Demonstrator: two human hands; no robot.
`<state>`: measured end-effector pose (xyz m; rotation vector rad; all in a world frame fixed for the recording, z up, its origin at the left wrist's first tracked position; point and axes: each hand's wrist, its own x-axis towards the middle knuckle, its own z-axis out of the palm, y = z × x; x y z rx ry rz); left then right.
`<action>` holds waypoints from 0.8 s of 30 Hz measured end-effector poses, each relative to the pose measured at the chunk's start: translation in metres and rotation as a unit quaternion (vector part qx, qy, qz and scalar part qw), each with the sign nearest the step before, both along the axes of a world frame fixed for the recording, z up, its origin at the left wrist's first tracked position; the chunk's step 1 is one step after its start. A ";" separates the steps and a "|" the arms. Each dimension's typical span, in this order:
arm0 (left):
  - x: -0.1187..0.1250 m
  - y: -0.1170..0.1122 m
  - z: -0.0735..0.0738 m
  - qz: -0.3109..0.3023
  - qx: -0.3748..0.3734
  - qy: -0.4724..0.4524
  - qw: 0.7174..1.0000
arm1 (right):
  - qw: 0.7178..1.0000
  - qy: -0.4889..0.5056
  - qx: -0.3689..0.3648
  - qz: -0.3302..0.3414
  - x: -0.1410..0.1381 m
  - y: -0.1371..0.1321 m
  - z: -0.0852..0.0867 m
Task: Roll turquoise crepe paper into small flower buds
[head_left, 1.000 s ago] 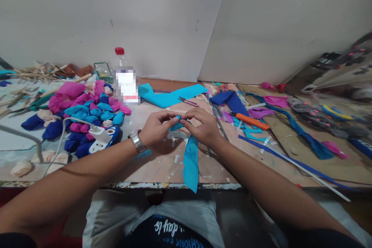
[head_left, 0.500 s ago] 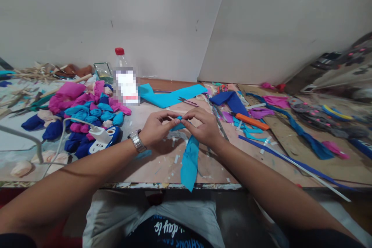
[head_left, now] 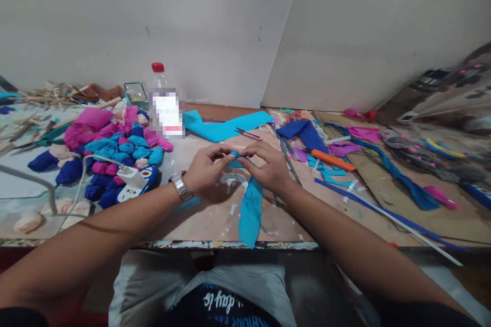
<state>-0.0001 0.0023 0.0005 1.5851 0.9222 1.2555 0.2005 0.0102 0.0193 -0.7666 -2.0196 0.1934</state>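
A: Start at the left hand [head_left: 207, 166]. What's it doing?
B: Thumb and fingers clamped on the gathered end of a light-blue strip [head_left: 251, 214]. Right hand [head_left: 270, 166] pinches the same end from the other side, fingertips nearly meeting. Loose tail hangs below the right hand, tip at the desk's near edge.
A: Handling?
B: Judged by look: very light, soft, crinkled, little slip. Probably tears if pulled hard. Best hold is the gathered end, between thumb and forefinger; the tail should hang free. Whether it is paper or cloth, cannot tell.
A: Surface, left to right?
B: Desk [head_left: 215, 222] is pale and stained, with small white scraps. Far left, pliers [head_left: 51, 139]; then a heap of pink, blue and cream bundles [head_left: 111, 148], a power strip [head_left: 128, 193] against it. Behind, a red-capped bottle [head_left: 157, 67], partly masked by a blurred patch. Past the hands, a flat blue length [head_left: 218, 132] with snips [head_left: 248, 134] at its near edge. Right: an orange-handled cutter [head_left: 333, 160], then cardboard [head_left: 368, 176] under more strips.
A: Room?
B: Plain grey-white wall [head_left: 215, 36] right behind the desk. Far right smears; details unclear.
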 end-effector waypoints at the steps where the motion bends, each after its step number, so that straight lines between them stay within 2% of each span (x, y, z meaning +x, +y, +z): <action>1: 0.000 0.000 0.001 -0.005 0.007 0.006 1.000 | 1.000 0.002 0.003 0.002 0.000 0.000 0.000; 8: -0.002 -0.004 0.007 -0.026 0.074 0.051 0.996 | 1.000 0.006 -0.001 0.001 0.001 0.000 -0.001; 14: -0.001 -0.003 0.005 -0.012 0.035 0.025 0.999 | 1.000 0.009 0.008 0.006 0.000 0.000 0.000; 24: 0.000 -0.004 0.002 -0.065 0.037 0.025 0.997 | 1.000 0.011 -0.012 -0.001 0.000 -0.001 0.002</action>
